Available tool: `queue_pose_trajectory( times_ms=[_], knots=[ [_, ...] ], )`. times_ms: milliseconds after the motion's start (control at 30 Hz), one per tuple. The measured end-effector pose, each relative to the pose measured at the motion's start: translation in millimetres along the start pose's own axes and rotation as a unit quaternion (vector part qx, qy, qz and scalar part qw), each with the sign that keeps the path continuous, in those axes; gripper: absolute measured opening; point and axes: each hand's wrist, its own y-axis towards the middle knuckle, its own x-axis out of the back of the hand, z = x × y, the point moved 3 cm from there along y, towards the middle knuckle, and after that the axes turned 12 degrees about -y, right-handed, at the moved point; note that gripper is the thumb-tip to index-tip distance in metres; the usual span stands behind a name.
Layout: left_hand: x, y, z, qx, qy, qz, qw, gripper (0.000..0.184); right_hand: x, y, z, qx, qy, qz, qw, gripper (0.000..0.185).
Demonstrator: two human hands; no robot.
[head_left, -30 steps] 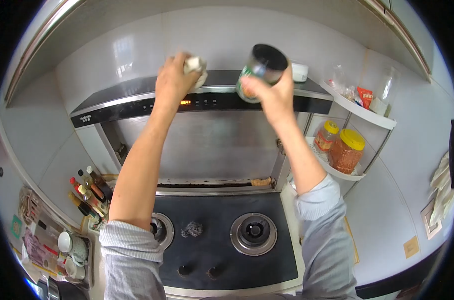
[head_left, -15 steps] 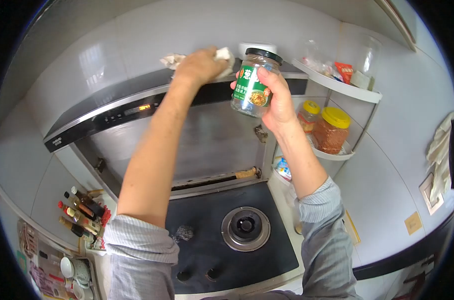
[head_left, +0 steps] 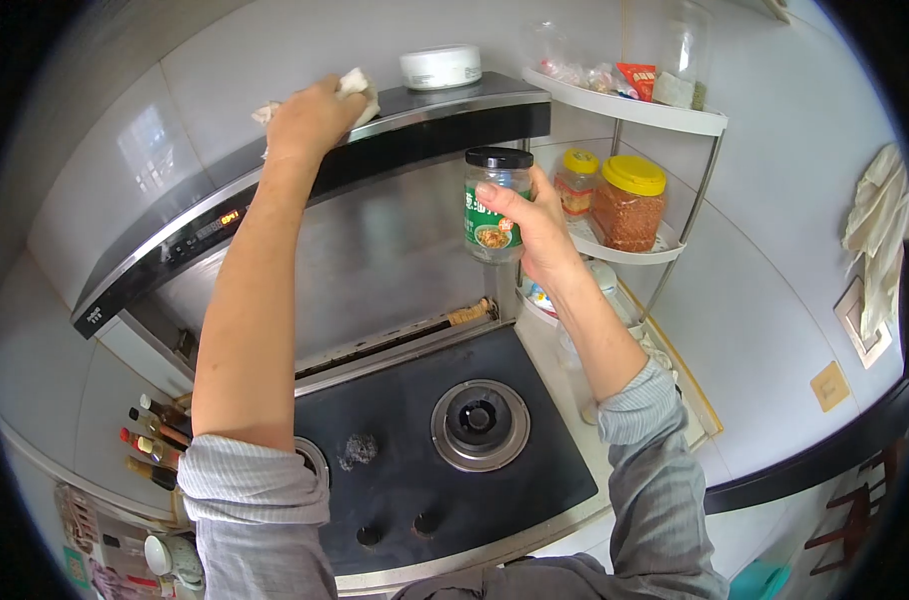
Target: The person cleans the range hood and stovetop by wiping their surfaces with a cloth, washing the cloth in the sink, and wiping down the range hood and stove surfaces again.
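Note:
In my left hand (head_left: 312,122) is a crumpled whitish cloth (head_left: 358,92), pressed to the top of the black range hood (head_left: 415,142). My right hand (head_left: 537,222) grips a glass jar (head_left: 497,203) with a black lid and a green label, held upright in the air in front of the hood. Its fingers wrap behind the jar, with the thumb across the label. A round white container (head_left: 441,68) sits on the hood top, right of the cloth.
Below lies a black gas stove (head_left: 395,480) with a burner (head_left: 481,424) and a steel-wool-like clump (head_left: 358,451). At right, a white corner shelf (head_left: 665,112) holds packets and a yellow-lidded jar (head_left: 630,205). Several bottles (head_left: 155,445) stand at left.
My left hand has moved the cloth leftward along the hood top. My right hand has lowered the jar away from the hood top, so the white container now shows fully. The view has shifted.

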Motion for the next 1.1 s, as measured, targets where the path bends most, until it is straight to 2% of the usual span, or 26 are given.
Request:
queue_pose_trajectory(
  times_ms=[133, 233, 333, 367, 400, 433, 467, 500, 533, 567, 600, 667, 733, 800, 833, 867, 900, 933, 967, 1000, 1033, 1067, 1100],
  knots=[
    [1.6, -7.0, -5.5, 0.012, -0.011, -0.015, 1.0, 0.05, 15.0, -4.7, -3.9, -0.023, -0.003, -0.011, 1.0, 0.055],
    [-0.4, -10.1, -9.0, 0.029, 0.028, -0.061, 0.997, 0.05, 24.2, -17.1, -12.5, -0.06, 0.001, -0.016, 0.998, 0.066],
    [-2.9, -17.3, -10.9, 0.01, 0.01, -0.086, 0.996, 0.05, 44.1, -31.1, -55.6, -0.096, -0.044, -0.087, 0.991, 0.085],
    [-5.9, -16.4, -9.8, 0.028, 0.025, -0.096, 0.995, 0.045, 42.8, -39.6, -51.1, -0.138, -0.059, -0.027, 0.988, 0.101],
    [-8.1, -16.3, -10.1, 0.047, 0.04, -0.105, 0.993, 0.041, 59.4, -43.7, -83.6, -0.167, -0.059, -0.042, 0.983, 0.091],
    [-11.5, -16.1, -10.4, 0.065, 0.054, -0.114, 0.99, 0.036, 64.9, -47.0, -99.8, -0.162, -0.048, -0.045, 0.985, 0.065],
    [-15.6, -15.0, -1.1, 0.048, 0.047, -0.177, 0.982, 0.033, 71.2, -50.3, -115.8, -0.157, -0.037, -0.048, 0.986, 0.041],
    [-13.9, -18.2, -3.7, 0.046, 0.015, -0.194, 0.98, 0.033, 77.8, -53.9, -125.7, -0.116, -0.059, -0.073, 0.989, 0.038],
    [-10.9, -21.8, -6.3, 0.035, -0.006, -0.195, 0.98, 0.034, 83.8, -58.2, -131.6, -0.189, -0.079, -0.052, 0.978, 0.064],
    [-7.4, -28.1, -9.1, 0.035, 0.011, -0.2, 0.979, 0.036, 75.9, -63.9, -135.1, -0.176, -0.089, -0.06, 0.979, 0.064],
    [-17.2, -21.8, -2.0, 0.02, -0.016, -0.27, 0.963, 0.036, 69.4, -68.5, -137.6, -0.16, -0.102, -0.079, 0.979, 0.064],
    [-10.5, -34.4, -5.2, 0.001, -0.016, -0.284, 0.959, 0.039, 74.1, -69.0, -161.6, -0.156, -0.101, -0.016, 0.982, 0.065],
    [-10.4, -34.3, -4.6, 0.004, -0.042, -0.28, 0.959, 0.038, 65.6, -68.0, -169.7, -0.168, -0.107, 0.012, 0.98, 0.063],
    [-6.7, -32.4, 3.2, 0.018, -0.014, -0.268, 0.963, 0.036, 54.6, -69.5, -159.4, -0.169, -0.12, 0.047, 0.977, 0.064],
    [-9.2, -31.8, -3.3, 0.019, -0.019, -0.255, 0.967, 0.035, 57.0, -66.0, -170.9, -0.16, -0.131, 0.03, 0.978, 0.066],
    [-14.8, -28.8, -4.0, 0.035, -0.008, -0.245, 0.969, 0.039, 64.6, -70.0, -186.9, -0.155, -0.113, -0.008, 0.981, 0.055],
    [-16.2, -27.2, -2.1, 0.04, -0.047, -0.207, 0.976, 0.04, 57.4, -71.7, -182.8, -0.128, -0.107, 0.013, 0.986, 0.06],
    [-24.6, -20.6, 3.7, 0.013, -0.029, -0.195, 0.98, 0.041, 56.7, -75.1, -184.7, -0.182, -0.147, 0.008, 0.972, 0.072],
    [1.2, -38.9, -9.3, 0.066, -0.111, -0.121, 0.984, 0.043, 50.2, -79.3, -172.2, -0.179, -0.155, 0.027, 0.971, 0.074],
    [15.5, -46.7, -18.1, 0.044, 0.019, -0.143, 0.989, 0.033, 49.2, -80.9, -174.9, -0.196, -0.148, -0.003, 0.969, 0.074],
    [4.9, -43.9, -11.9, -0.032, 0.034, -0.233, 0.971, 0.045, 53.6, -75.2, -183.2, -0.151, -0.149, 0.001, 0.977, 0.073],
    [1.4, -40.6, -7.5, -0.062, 0.028, -0.259, 0.963, 0.046, 46.5, -77.5, -165.1, -0.181, -0.118, 0.012, 0.976, 0.072],
    [4.3, -35.2, -10.6, -0.002, -0.005, -0.183, 0.983, 0.045, 46.4, -67.7, -159.4, -0.121, -0.151, 0.015, 0.981, 0.072]
  ],
)
